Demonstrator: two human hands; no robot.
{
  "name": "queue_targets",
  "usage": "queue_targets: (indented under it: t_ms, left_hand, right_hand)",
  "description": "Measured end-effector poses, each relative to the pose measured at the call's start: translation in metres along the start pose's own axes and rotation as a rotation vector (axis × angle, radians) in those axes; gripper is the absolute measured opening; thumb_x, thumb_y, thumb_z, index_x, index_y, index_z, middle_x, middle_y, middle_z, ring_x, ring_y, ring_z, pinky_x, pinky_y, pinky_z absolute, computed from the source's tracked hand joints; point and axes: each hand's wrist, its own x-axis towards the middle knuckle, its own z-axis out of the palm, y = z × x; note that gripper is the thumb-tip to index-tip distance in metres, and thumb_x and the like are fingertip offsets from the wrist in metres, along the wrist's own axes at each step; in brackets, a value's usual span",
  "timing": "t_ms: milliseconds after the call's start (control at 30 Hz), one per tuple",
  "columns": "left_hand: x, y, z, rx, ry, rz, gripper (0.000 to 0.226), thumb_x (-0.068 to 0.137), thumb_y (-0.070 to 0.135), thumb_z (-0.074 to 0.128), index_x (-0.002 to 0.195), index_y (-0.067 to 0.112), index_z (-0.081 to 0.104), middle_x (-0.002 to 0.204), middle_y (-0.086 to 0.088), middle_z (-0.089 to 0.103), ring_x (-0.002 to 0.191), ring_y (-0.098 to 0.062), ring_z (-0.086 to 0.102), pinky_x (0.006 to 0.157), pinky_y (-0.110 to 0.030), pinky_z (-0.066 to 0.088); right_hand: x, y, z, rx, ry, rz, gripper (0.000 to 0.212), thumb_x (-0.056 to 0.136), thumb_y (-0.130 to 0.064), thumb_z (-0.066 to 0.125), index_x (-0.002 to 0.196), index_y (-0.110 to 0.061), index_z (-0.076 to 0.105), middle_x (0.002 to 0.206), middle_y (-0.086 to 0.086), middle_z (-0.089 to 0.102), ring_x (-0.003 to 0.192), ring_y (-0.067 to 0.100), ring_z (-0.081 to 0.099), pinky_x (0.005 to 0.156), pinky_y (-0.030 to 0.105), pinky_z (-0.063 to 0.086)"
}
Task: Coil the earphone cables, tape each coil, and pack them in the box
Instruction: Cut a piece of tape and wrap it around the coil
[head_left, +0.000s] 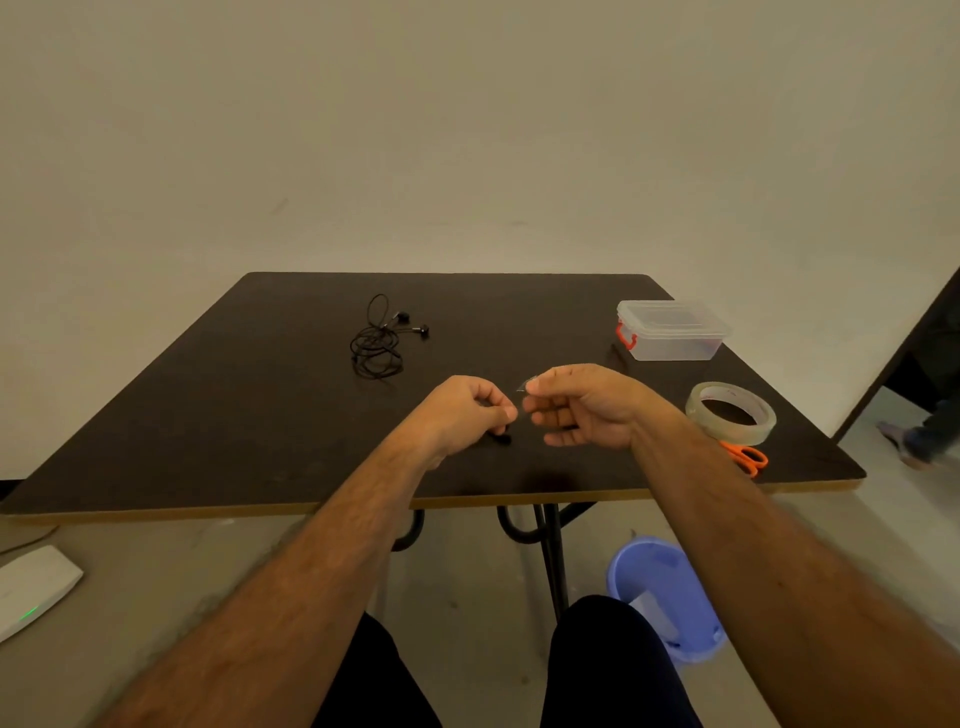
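So both hands are up over the dark table (218, 415), nearly touching: the left hand (467, 410) is curled shut around a black earphone coil (503, 439) that's mostly hidden, and the right hand (576, 405) is pinching a small piece of clear tape (522, 385) between thumb and fingertip. Another loose pair of black earphones (382, 340) sits further back. Over on the right there's the clear plastic box (672, 330) with its lid on, the tape roll (731, 413) near the edge, and orange scissors (748, 457) just beside it.

Matt dark table (260, 415), clear plastic box (675, 338), glossy translucent tape roll (727, 426).
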Motion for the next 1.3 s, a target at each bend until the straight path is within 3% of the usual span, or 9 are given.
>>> queue_targets:
  t_ms: [133,300,400,500,600,700,833,1033,1300]
  left_hand:
    - [0.004,-0.005,-0.004,-0.051,0.017,-0.041,0.011,0.094,0.028,0.063,0.096,0.019,0.07,0.084,0.002,0.063,0.06,-0.005,0.045,0.05,-0.019,0.038]
    - [0.014,-0.01,-0.023,-0.652,-0.056,-0.205,0.028,0.098,0.038,0.056,0.108,0.017,0.071,0.074,0.004,0.056,0.047,-0.002,0.029,0.035,-0.011,0.018]
    - [0.019,-0.013,-0.03,-0.741,0.013,-0.223,0.028,0.099,0.037,0.054,0.111,0.016,0.069,0.072,0.004,0.055,0.046,-0.001,0.029,0.036,-0.011,0.017]
    - [0.025,-0.018,-0.041,-0.457,0.19,-0.122,0.017,0.099,0.027,0.057,0.109,0.019,0.068,0.086,0.003,0.058,0.055,-0.003,0.042,0.043,-0.014,0.029]
    - [0.039,-0.021,-0.053,0.256,0.328,0.062,0.016,0.095,0.022,0.063,0.108,0.024,0.072,0.103,0.007,0.066,0.091,-0.008,0.059,0.078,-0.026,0.049]
    - [0.045,-0.018,-0.054,0.687,0.256,0.118,0.018,0.095,0.031,0.063,0.11,0.027,0.073,0.11,0.008,0.07,0.101,-0.01,0.062,0.094,-0.036,0.051]
    - [0.038,-0.033,-0.038,0.897,0.128,0.155,0.031,0.099,0.04,0.053,0.116,0.022,0.071,0.111,0.001,0.071,0.099,-0.014,0.063,0.087,-0.037,0.054]
    - [0.026,-0.054,-0.013,1.194,0.053,0.203,0.048,0.1,0.05,0.043,0.134,0.019,0.058,0.138,-0.002,0.049,0.122,-0.024,0.043,0.096,-0.038,0.045]
    - [0.025,-0.057,-0.011,1.074,0.118,0.266,0.033,0.101,0.037,0.049,0.122,0.019,0.067,0.123,0.0,0.058,0.115,-0.019,0.049,0.091,-0.032,0.045]
  right_hand:
    - [0.0,-0.002,0.005,-0.11,0.172,-0.179,0.011,0.085,-0.017,0.073,0.094,-0.011,0.071,0.084,-0.002,0.075,0.083,0.014,0.069,0.085,0.038,0.053]
    - [-0.001,-0.006,0.019,-0.161,0.359,-0.52,0.003,0.087,-0.014,0.071,0.088,-0.011,0.072,0.084,0.004,0.075,0.079,0.014,0.07,0.075,0.029,0.056]
    - [0.003,-0.008,0.025,-0.115,0.466,-0.631,0.003,0.087,-0.013,0.072,0.084,-0.014,0.072,0.079,0.006,0.074,0.076,0.016,0.069,0.074,0.03,0.057]
    - [0.007,-0.01,0.017,-0.062,0.506,-0.627,0.006,0.087,-0.012,0.072,0.082,-0.016,0.071,0.075,0.003,0.073,0.073,0.014,0.069,0.072,0.031,0.057]
    - [0.006,-0.005,0.009,-0.099,0.489,-0.579,0.002,0.088,-0.013,0.072,0.086,-0.012,0.071,0.077,0.001,0.073,0.073,0.012,0.068,0.07,0.028,0.057]
    - [0.007,0.004,0.002,-0.091,0.499,-0.544,0.003,0.088,-0.013,0.071,0.089,-0.011,0.07,0.081,0.002,0.073,0.075,0.013,0.068,0.071,0.028,0.057]
    - [0.009,0.013,-0.005,-0.093,0.515,-0.489,0.005,0.088,-0.015,0.071,0.092,-0.011,0.07,0.085,0.005,0.073,0.078,0.015,0.069,0.073,0.029,0.058]
    - [0.013,0.016,-0.001,-0.091,0.477,-0.472,0.004,0.088,-0.015,0.071,0.09,-0.011,0.07,0.084,0.003,0.073,0.077,0.013,0.069,0.071,0.028,0.059]
    - [0.013,0.016,0.002,-0.086,0.453,-0.467,0.003,0.088,-0.014,0.071,0.09,-0.012,0.07,0.082,0.004,0.073,0.076,0.013,0.069,0.07,0.027,0.058]
